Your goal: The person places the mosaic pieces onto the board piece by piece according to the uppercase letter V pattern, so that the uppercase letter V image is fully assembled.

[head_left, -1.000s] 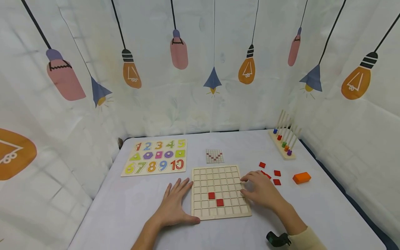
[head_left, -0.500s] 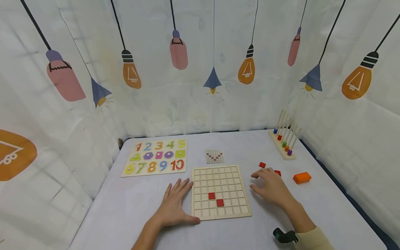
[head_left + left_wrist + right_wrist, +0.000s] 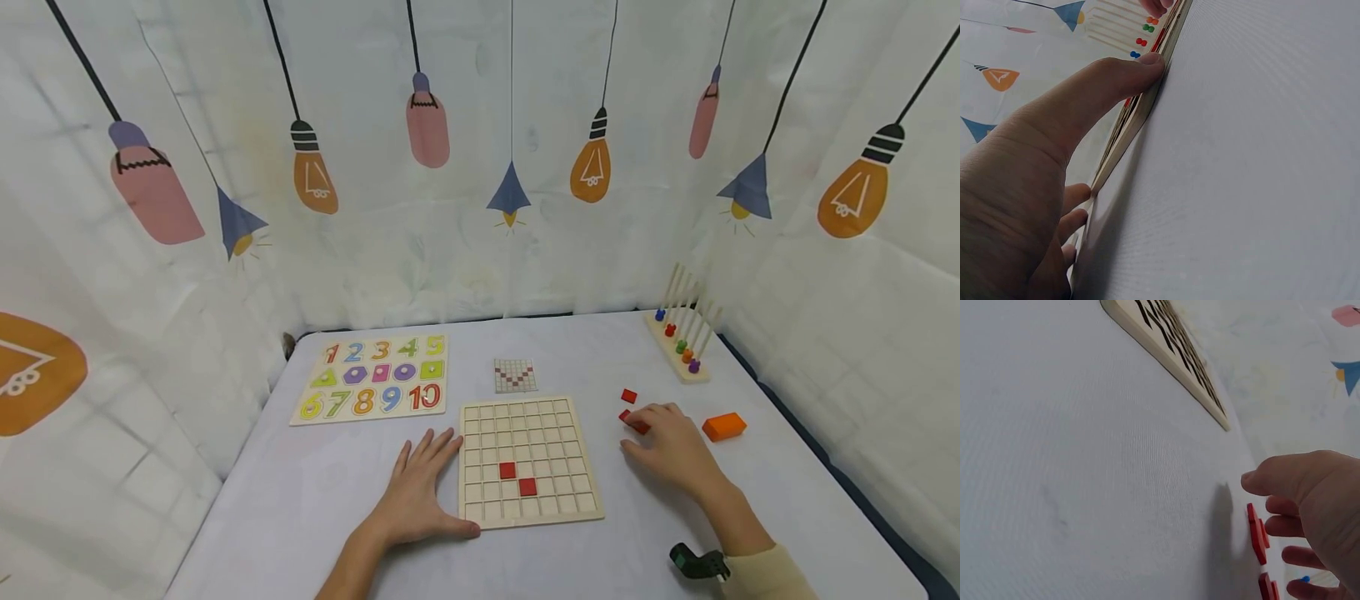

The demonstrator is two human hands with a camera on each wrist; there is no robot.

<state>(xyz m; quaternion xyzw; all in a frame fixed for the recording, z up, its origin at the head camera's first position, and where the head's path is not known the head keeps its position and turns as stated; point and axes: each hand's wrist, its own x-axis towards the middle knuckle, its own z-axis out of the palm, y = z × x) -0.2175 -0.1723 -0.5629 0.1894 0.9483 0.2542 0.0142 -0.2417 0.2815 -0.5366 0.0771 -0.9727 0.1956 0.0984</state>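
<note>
Head view: grid board (image 3: 480, 425) lies flat on the white-covered tabletop (image 3: 285, 517), in front of the person. Two red tiles (image 3: 528, 487) sit in its near half, in squares that meet corner to corner.

Left hand (image 3: 420, 492): fingers spread, thumb at the board's near left corner, other fingertips along its left edge. The left wrist view shows the thumb tip on the wooden edge; nothing is gripped.

Right hand (image 3: 671, 446): low over the loose red tiles (image 3: 629, 396), right of the board. Fingers gently bent, thumb well apart from them, nothing pinched. In the right wrist view some tiles overlap just beside the fingertips; contact cannot be told. The hand covers part of this group in the head view, so a count is not possible.

Surroundings: orange block (image 3: 724, 427) near the right hand, on its outer side. Peg rack (image 3: 682, 369) beyond it, towards the far right corner, with blue, red, green, orange and purple beads low on the pegs. Small pattern card (image 3: 514, 376) just past the board's far edge. Number puzzle (image 3: 423, 346) to the far left, apart from the board. Lamp-print cloth (image 3: 465, 267) hangs behind.
</note>
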